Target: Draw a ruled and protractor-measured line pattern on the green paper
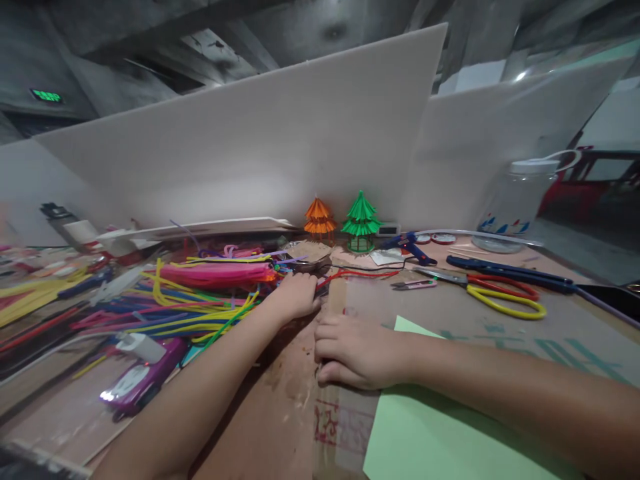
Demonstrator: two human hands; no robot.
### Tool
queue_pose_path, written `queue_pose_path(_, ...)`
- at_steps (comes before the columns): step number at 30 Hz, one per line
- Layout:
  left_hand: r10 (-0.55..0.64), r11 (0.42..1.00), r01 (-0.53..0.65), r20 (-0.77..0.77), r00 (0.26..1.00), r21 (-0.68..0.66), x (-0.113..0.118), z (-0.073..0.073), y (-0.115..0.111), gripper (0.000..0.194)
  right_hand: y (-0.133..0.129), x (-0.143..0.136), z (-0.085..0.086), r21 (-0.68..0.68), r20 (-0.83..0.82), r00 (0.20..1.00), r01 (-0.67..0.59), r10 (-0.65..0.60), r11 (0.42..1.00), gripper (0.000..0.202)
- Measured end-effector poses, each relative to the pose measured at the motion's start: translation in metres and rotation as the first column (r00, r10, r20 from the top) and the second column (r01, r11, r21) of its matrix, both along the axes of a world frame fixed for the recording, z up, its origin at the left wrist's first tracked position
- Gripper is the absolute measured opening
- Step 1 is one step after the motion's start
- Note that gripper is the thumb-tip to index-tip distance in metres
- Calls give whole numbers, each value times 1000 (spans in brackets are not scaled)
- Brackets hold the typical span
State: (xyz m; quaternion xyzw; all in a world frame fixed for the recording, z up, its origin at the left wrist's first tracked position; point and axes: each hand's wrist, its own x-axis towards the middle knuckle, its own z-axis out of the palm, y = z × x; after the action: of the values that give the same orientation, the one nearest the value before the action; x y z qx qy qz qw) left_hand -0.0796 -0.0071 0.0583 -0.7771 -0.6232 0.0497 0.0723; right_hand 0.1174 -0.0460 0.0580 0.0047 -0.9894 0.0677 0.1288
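At the far left, the purple power strip (173, 363) has a white plug (141, 347) standing up in it beside the left forearm; a careless elbow could knock it. The casing looks like hard, shiny plastic. Next comes a heap of strips (215, 273), pink, yellow and blue, thin and bendy; a tug on one could drag out others, since they lie crossed. The left hand (299, 295) is at the heap's right end, fingers curled downward; I cannot tell whether they pinch anything. Behind it stands an orange tower (319, 219) with pleated, tiered roofs, light enough, I judge, to topple if bumped. The right hand (345, 350) lies palm down on the left edge of the cardboard (510, 327), fingers bent and close together; whether anything is under them is hidden. The green tower (361, 220) has similar pointed tiers. A smooth green sheet (425, 433) lies under the right forearm and could crease or slide if the arm drags. Further right, the glue gun (413, 247) could burn if hot, and scissors (500, 293) with looped handles could snag a sleeve.
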Motion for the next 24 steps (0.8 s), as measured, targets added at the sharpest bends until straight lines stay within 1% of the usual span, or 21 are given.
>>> queue_pose_path(4,132,991,-133,62,989,14,0,9,3,39,-1,6,3,-31,-13,1000,3,-3,1000,38)
queue_pose_path(7,217,974,-222,126,968,33,-5,18,6,39,-3,7,-6,-59,7,1000,-5,5,998,34)
queue_pose_path(10,248,966,-256,179,952,22,-13,23,9,39,-3,6,-18,-81,19,1000,20,-19,997,33)
queue_pose_path(12,234,971,-240,203,951,7,-17,22,10,39,-1,5,-22,-85,12,998,56,-55,995,39)
queue_pose_path(14,199,979,-202,213,957,-7,-17,17,10,39,1,6,-21,-82,11,997,75,-75,994,41)
queue_pose_path(16,157,987,-159,211,965,-6,-14,11,9,38,3,9,-17,-78,21,997,74,-73,994,36)
queue_pose_path(19,99,993,-110,208,973,40,-9,4,8,39,4,23,-8,-77,35,996,86,-84,993,34)
queue_pose_path(21,67,993,-86,221,973,81,-8,6,8,40,2,39,-2,-91,32,992,126,-124,988,35)
queue_pose_path(24,27,993,-54,242,970,107,-10,19,5,38,2,74,5,-81,4,971,238,-239,968,31)
